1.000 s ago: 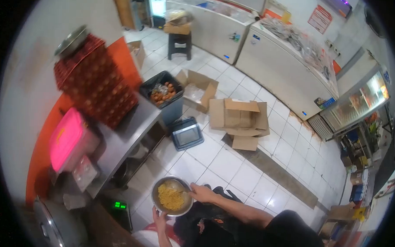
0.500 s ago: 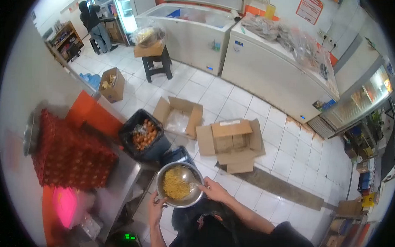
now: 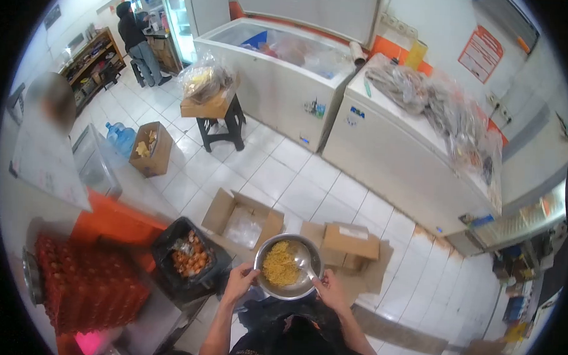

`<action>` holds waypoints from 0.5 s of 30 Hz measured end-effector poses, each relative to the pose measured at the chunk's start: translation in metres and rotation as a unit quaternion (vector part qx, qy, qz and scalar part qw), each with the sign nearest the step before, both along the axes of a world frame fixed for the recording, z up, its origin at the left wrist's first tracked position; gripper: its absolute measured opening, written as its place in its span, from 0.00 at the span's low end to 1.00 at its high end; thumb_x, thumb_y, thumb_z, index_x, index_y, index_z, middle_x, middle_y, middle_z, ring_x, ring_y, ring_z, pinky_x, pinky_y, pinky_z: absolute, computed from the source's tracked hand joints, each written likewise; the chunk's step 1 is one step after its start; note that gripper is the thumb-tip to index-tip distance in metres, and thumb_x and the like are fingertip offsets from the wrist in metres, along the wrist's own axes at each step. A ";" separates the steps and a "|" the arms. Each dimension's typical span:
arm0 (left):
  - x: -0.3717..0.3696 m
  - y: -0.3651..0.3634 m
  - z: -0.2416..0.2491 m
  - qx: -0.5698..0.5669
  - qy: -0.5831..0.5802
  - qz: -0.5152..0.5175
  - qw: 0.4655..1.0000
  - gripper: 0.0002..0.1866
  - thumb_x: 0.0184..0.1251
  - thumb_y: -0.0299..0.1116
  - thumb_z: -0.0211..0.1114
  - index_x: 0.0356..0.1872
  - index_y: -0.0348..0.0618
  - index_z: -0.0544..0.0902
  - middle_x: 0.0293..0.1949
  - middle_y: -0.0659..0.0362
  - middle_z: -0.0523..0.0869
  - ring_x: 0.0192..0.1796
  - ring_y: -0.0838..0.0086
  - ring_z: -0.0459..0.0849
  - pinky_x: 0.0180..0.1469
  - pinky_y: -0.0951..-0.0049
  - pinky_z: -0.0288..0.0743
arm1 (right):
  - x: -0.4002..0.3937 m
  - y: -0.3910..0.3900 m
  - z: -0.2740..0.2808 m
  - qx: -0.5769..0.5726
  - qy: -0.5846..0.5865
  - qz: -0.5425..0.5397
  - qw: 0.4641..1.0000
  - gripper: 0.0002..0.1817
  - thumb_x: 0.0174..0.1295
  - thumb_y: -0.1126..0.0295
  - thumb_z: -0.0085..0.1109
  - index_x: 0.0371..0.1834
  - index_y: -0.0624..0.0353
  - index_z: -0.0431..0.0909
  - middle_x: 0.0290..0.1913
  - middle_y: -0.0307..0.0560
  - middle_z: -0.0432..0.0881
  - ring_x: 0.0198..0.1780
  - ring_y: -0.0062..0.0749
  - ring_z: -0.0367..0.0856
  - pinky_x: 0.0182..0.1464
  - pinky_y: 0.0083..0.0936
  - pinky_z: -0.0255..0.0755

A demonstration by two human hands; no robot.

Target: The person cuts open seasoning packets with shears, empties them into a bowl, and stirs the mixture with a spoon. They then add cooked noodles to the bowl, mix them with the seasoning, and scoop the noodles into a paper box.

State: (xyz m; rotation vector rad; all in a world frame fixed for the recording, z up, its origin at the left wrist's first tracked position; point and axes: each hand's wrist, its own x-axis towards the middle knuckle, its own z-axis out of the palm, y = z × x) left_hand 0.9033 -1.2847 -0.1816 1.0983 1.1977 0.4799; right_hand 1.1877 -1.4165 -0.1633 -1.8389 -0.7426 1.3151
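A round metal bowl (image 3: 312,285) is held in front of my body, with yellow, crumbly or noodle-like food (image 3: 280,266) mostly on its left side. My left hand (image 3: 238,283) is closed on the bowl's left rim, thumb on top. On the right, my right hand (image 3: 331,290) is closed around the handle of a large metal spoon (image 3: 303,262) and sits against the bowl's rim. The spoon's head rests inside the bowl beside the food. Fingers under the bowl are hidden.
Open cardboard boxes (image 3: 271,232) lie on the tiled floor ahead. A black-lined bin (image 3: 213,257) of eggshells and stacked red egg trays (image 3: 86,286) are left. Chest freezers (image 3: 397,157) line the far wall; a stool (image 3: 222,128) stands before one. A person (image 3: 137,44) stands far back.
The view has shifted, and the bowl now appears farther right, over the edge of a cardboard box. Both hands stay on the bowl and spoon; the spoon handle points more towards me.
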 end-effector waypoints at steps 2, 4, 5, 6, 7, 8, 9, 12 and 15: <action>0.043 0.055 0.004 0.006 0.016 0.007 1.000 0.15 0.71 0.30 0.66 0.53 0.34 0.86 0.37 0.57 0.87 0.34 0.75 0.85 0.35 0.73 0.80 | 0.049 0.066 0.008 -0.008 -0.035 0.033 0.999 0.21 0.73 0.56 0.61 0.54 0.64 0.73 0.29 0.46 0.82 0.26 0.28 0.82 0.31 0.31 0.76; 0.080 0.098 0.024 0.008 0.005 0.040 0.999 0.16 0.70 0.30 0.66 0.54 0.32 0.86 0.32 0.56 0.89 0.30 0.76 0.84 0.35 0.74 0.80 | 0.086 0.121 0.013 -0.013 -0.061 0.070 0.996 0.23 0.73 0.54 0.61 0.55 0.64 0.73 0.32 0.49 0.83 0.26 0.31 0.83 0.32 0.33 0.77; 0.096 0.114 0.042 0.028 -0.001 0.075 0.997 0.16 0.69 0.30 0.65 0.54 0.32 0.86 0.33 0.55 0.89 0.29 0.76 0.84 0.34 0.75 0.80 | 0.101 0.148 0.025 0.000 -0.069 0.094 0.993 0.23 0.72 0.54 0.61 0.54 0.64 0.74 0.35 0.52 0.84 0.31 0.36 0.85 0.36 0.36 0.78; 0.114 0.136 0.058 0.052 -0.010 0.112 0.992 0.16 0.69 0.30 0.65 0.54 0.32 0.86 0.34 0.55 0.89 0.29 0.76 0.84 0.34 0.75 0.80 | 0.113 0.175 0.031 0.005 -0.070 0.102 0.992 0.23 0.72 0.54 0.61 0.54 0.64 0.74 0.35 0.52 0.84 0.31 0.36 0.85 0.36 0.36 0.78; 0.119 0.158 0.045 0.049 -0.011 0.120 0.992 0.19 0.69 0.28 0.65 0.58 0.33 0.83 0.36 0.54 0.88 0.29 0.75 0.85 0.32 0.74 0.81 | 0.125 0.208 0.037 0.055 -0.067 0.109 0.990 0.18 0.73 0.57 0.62 0.47 0.61 0.70 0.31 0.46 0.78 0.27 0.29 0.80 0.30 0.29 0.74; 0.127 0.179 0.045 0.056 -0.016 0.134 0.989 0.19 0.69 0.28 0.65 0.58 0.33 0.83 0.36 0.54 0.88 0.29 0.75 0.85 0.32 0.74 0.81 | 0.136 0.241 0.042 0.102 -0.064 0.118 0.986 0.16 0.73 0.61 0.63 0.41 0.59 0.67 0.26 0.39 0.73 0.23 0.21 0.74 0.23 0.23 0.70; 0.136 0.197 0.060 0.072 -0.015 0.173 0.982 0.19 0.68 0.27 0.65 0.60 0.34 0.80 0.36 0.55 0.86 0.29 0.74 0.86 0.30 0.74 0.82 | 0.144 0.272 0.049 0.112 -0.081 0.138 0.981 0.17 0.72 0.60 0.64 0.40 0.59 0.67 0.27 0.40 0.73 0.25 0.21 0.75 0.23 0.24 0.71; 0.145 0.248 0.069 0.090 -0.021 0.243 0.966 0.21 0.67 0.25 0.65 0.60 0.36 0.73 0.36 0.58 0.81 0.29 0.73 0.86 0.27 0.74 0.83 | 0.159 0.362 0.052 0.127 -0.115 0.204 0.964 0.18 0.71 0.60 0.64 0.40 0.60 0.67 0.27 0.41 0.74 0.24 0.23 0.76 0.24 0.24 0.71; 0.150 0.306 0.086 0.074 0.026 0.281 0.957 0.19 0.71 0.32 0.66 0.57 0.35 0.75 0.41 0.54 0.83 0.26 0.73 0.84 0.22 0.73 0.80 | 0.162 0.445 0.077 0.119 -0.081 0.247 0.958 0.19 0.70 0.58 0.65 0.40 0.61 0.68 0.28 0.43 0.76 0.25 0.24 0.78 0.26 0.25 0.73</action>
